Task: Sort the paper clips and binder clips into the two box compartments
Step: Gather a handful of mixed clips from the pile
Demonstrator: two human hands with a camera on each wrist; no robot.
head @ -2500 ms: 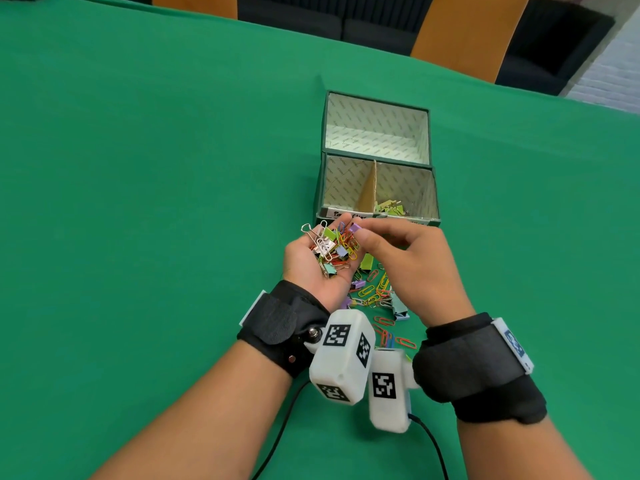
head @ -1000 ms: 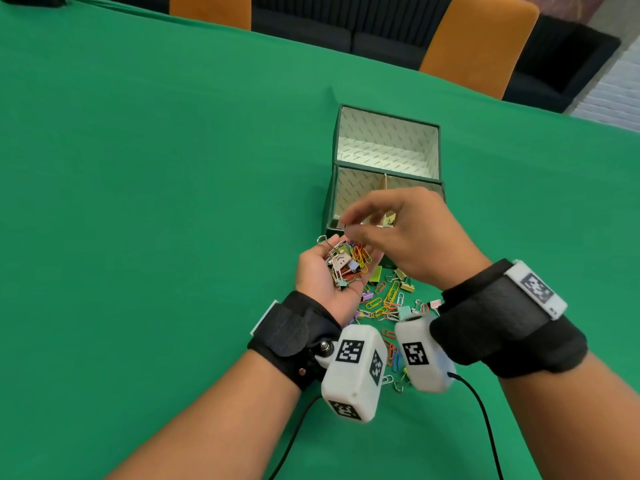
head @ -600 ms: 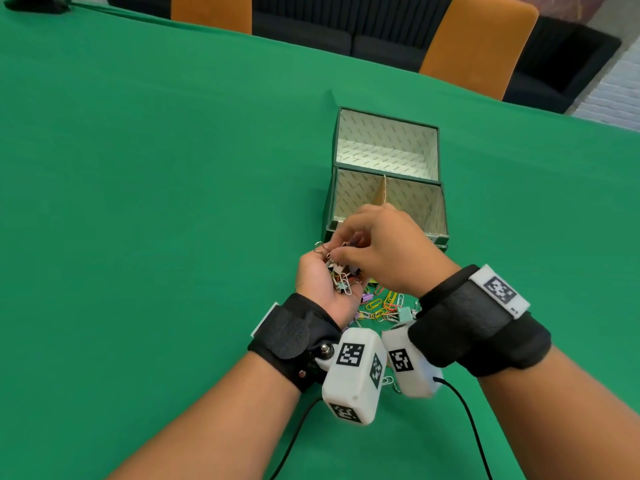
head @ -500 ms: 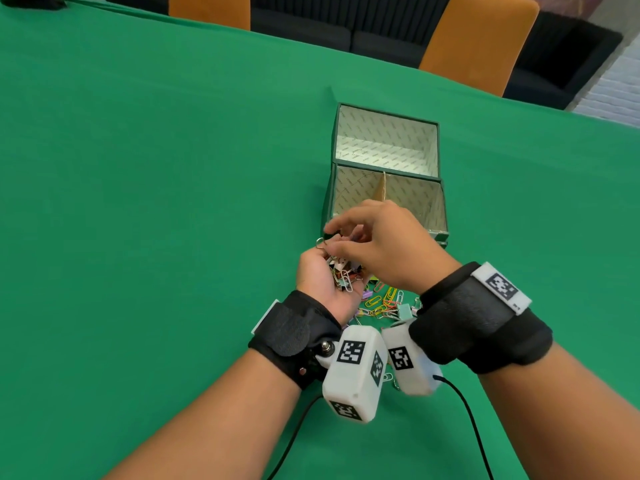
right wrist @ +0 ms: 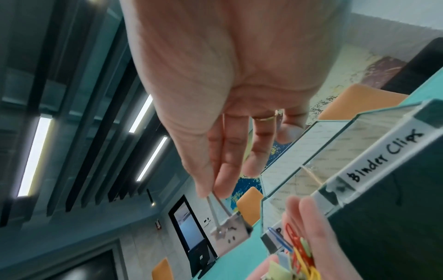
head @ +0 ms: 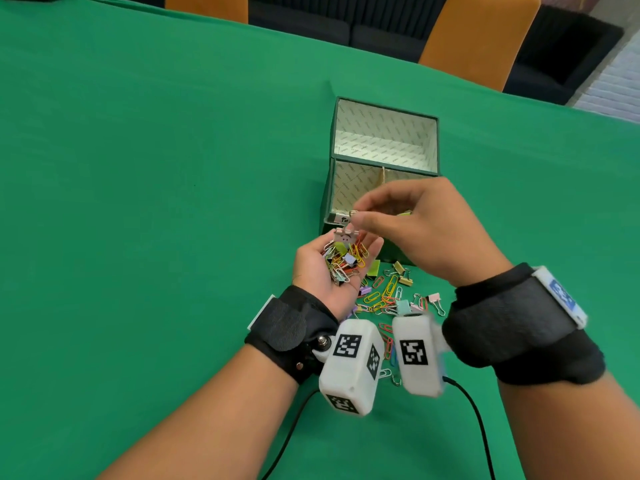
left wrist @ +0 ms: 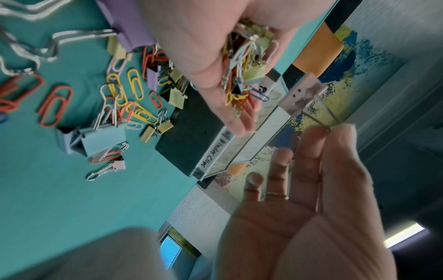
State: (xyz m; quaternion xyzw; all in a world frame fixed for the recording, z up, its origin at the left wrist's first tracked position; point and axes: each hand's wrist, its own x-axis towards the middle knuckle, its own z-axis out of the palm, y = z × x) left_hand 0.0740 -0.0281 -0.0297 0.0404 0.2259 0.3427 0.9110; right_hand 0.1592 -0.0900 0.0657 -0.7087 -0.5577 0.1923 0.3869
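Observation:
My left hand [head: 341, 252] lies palm up and lightly cupped in front of the box, carrying a heap of mixed clips [head: 343, 268]. Just above it, my right hand [head: 356, 216] pinches the wire handle of a pink binder clip [head: 345, 236] between thumb and forefinger. The clip [left wrist: 300, 98] hangs free over the left fingertips, close to the box's front rim [right wrist: 231, 232]. The green box [head: 384, 169] has a cardboard divider [head: 382, 174]. Its right front rim is labelled "Binder Clips" [right wrist: 383, 155]. My right hand hides most of the right compartment.
Loose paper clips and binder clips [head: 388, 292] lie scattered on the green cloth between my wrists and the box [left wrist: 189, 132]. The box lid [head: 384, 133] stands open behind it. Orange chairs [head: 478, 36] line the far table edge.
My right hand dipped into the heap on my left palm, then rose with the pink binder clip pinched by its handle. The left hand stayed where it was.

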